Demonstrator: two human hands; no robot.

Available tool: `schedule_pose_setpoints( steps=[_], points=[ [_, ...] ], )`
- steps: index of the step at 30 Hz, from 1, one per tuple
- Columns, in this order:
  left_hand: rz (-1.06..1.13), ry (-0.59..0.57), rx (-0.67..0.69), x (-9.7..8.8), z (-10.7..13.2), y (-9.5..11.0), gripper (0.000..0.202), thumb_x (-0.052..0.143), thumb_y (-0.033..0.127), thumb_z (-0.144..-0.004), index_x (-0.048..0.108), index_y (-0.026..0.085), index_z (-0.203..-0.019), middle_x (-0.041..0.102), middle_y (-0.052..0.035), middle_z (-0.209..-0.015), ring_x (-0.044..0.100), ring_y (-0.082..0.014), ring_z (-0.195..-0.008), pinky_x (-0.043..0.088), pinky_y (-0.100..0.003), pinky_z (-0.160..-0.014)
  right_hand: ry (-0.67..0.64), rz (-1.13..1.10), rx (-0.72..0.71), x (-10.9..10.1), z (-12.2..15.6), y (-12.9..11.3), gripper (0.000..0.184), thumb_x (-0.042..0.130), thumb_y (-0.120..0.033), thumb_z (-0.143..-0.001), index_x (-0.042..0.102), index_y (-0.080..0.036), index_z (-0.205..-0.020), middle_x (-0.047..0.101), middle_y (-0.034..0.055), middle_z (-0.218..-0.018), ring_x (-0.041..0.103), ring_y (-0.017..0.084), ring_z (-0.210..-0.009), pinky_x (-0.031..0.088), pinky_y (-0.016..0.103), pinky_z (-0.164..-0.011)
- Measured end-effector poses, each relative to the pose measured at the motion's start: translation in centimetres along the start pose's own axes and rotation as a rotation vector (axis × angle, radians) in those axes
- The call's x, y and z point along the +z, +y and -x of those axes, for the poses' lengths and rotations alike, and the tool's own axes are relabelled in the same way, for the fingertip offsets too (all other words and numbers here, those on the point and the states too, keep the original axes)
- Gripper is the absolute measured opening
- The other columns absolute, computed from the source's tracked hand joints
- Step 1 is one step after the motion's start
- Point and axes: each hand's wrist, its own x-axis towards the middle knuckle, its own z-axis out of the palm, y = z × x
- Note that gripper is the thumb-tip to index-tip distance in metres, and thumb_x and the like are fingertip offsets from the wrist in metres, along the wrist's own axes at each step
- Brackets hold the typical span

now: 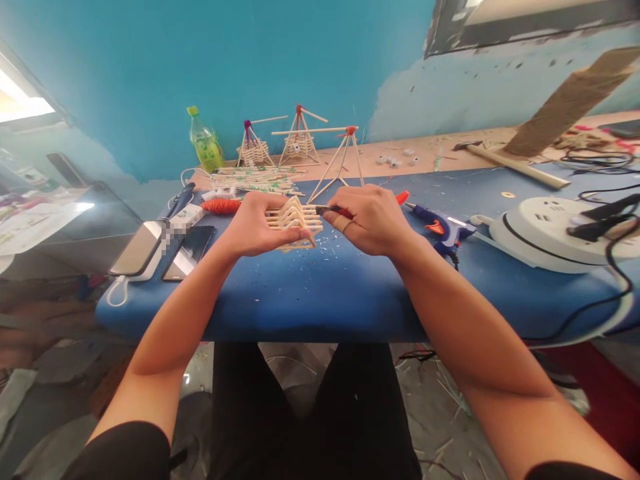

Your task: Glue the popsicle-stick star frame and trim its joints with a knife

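My left hand (257, 223) is closed around a small stacked frame of wooden sticks (295, 219), held just above the blue table (320, 293). My right hand (370, 219) is closed on a red-handled cutter (400, 197), whose dark tip meets the right side of the stick frame. Both hands sit close together at the middle of the table.
Stick models (300, 143) and a tripod of sticks (345, 160) stand behind, beside a green bottle (205, 143) and a pile of loose sticks (255, 179). Two phones (145, 247) lie left. A blue glue gun (443, 227) and a white power hub (545, 233) with cables lie right.
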Motion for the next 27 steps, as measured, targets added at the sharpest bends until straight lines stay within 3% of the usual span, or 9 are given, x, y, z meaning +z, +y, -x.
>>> schedule_pose_setpoints(
  steps=[15,23,25,27],
  points=[
    [0.032,-0.011,-0.048,-0.1,-0.1,0.2,0.047,0.096,0.061,-0.076,0.08,0.016,-0.076,0.069,-0.0015,-0.067,0.057,-0.0132,-0.059,0.041,-0.026,-0.054,0.007,-0.03,-0.007,0.0,0.0,0.1,0.03,0.054,-0.041,-0.102,0.073,-0.023,-0.087,0.071,0.0075,-0.083,0.058,0.023,-0.077,0.034,0.038,-0.075],
    [0.028,-0.033,-0.019,-0.2,-0.1,0.1,0.046,0.096,0.06,-0.079,0.08,0.017,-0.077,0.073,-0.0022,-0.069,0.063,-0.015,-0.062,0.045,-0.026,-0.055,0.021,-0.113,0.01,0.0,-0.1,0.0,0.023,0.058,-0.039,-0.098,0.065,-0.024,-0.081,0.067,0.0053,-0.081,0.053,0.021,-0.076,0.032,0.038,-0.073],
    [-0.013,-0.053,-0.025,0.1,-0.1,-0.4,0.045,0.096,0.059,-0.078,0.08,0.017,-0.077,0.075,-0.0025,-0.069,0.066,-0.0159,-0.063,0.048,-0.026,-0.056,0.115,-0.267,0.067,-0.8,0.0,0.5,0.023,0.061,-0.039,-0.096,0.058,-0.025,-0.078,0.06,0.0022,-0.075,0.049,0.019,-0.071,0.03,0.037,-0.071],
    [-0.059,-0.106,-0.026,0.4,-0.1,-0.9,0.044,0.097,0.058,-0.077,0.081,0.017,-0.076,0.076,-0.0027,-0.068,0.069,-0.0169,-0.064,0.051,-0.026,-0.057,0.351,-0.452,0.181,-1.8,0.2,1.3,0.026,0.061,-0.042,-0.098,0.054,-0.027,-0.079,0.051,-0.0007,-0.071,0.044,0.017,-0.066,0.029,0.037,-0.067]
  ],
)
